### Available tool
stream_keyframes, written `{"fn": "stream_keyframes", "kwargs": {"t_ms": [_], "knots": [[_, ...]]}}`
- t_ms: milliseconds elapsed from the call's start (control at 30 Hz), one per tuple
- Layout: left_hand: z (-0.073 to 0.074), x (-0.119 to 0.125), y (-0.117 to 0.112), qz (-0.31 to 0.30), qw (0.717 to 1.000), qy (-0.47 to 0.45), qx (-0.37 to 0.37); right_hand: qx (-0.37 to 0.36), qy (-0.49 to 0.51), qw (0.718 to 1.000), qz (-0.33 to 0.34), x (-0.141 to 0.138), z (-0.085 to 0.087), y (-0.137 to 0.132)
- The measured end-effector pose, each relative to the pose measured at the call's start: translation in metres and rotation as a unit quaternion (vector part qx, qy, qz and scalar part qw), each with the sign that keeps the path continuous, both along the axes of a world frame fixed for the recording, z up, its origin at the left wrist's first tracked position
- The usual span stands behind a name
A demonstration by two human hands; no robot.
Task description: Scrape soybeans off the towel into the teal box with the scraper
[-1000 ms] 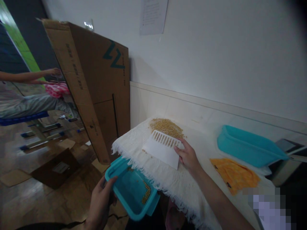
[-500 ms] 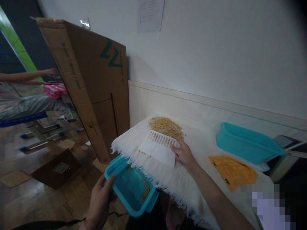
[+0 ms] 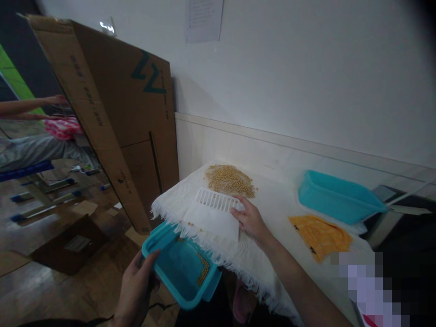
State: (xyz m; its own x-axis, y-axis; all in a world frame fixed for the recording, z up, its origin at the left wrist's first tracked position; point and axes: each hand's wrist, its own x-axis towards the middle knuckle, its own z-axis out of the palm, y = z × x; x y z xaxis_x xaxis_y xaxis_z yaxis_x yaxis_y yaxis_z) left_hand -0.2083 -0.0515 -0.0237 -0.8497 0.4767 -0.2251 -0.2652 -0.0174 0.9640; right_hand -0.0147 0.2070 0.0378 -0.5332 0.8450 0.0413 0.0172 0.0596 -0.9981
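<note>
My right hand (image 3: 251, 220) grips the right edge of a white plastic plate with slots (image 3: 214, 222), which lies flat or nearly flat on a white fringed cloth (image 3: 269, 268). A few soybeans sit along the plate's near edge. Just beyond it spreads a pile of soybeans (image 3: 230, 178). Below the cloth's fringe, my left hand (image 3: 138, 281) holds a teal plastic tub (image 3: 177, 268) by its left rim, thumb on top and the other fingers partly hidden. Inside the tub, soybeans gather along the right side and at the far end.
Right on the table are another teal tub (image 3: 337, 195) and an orange cloth (image 3: 322, 236). A large cardboard box (image 3: 136, 109) stands at left against the wall, with an opened carton (image 3: 71, 245) on the floor. Another person's arm (image 3: 30, 105) shows at far left.
My right hand has drawn the slotted plate toward the cloth's near edge, opening a gap from the pile. My left hand still holds the tub under the fringe. The view has shifted slightly right.
</note>
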Motion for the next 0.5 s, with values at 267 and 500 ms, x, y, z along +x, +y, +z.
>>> {"fn": "stream_keyframes", "kwargs": {"t_ms": [267,500], "knots": [[0.002,0.000,0.001,0.001,1.000,-0.023,0.001,-0.009,-0.024,0.997,0.069,0.004,0.012,-0.016],[0.007,0.002,0.003,0.013,1.000,-0.022,0.002,-0.018,-0.048,0.992,0.112,0.016,0.020,-0.014]]}}
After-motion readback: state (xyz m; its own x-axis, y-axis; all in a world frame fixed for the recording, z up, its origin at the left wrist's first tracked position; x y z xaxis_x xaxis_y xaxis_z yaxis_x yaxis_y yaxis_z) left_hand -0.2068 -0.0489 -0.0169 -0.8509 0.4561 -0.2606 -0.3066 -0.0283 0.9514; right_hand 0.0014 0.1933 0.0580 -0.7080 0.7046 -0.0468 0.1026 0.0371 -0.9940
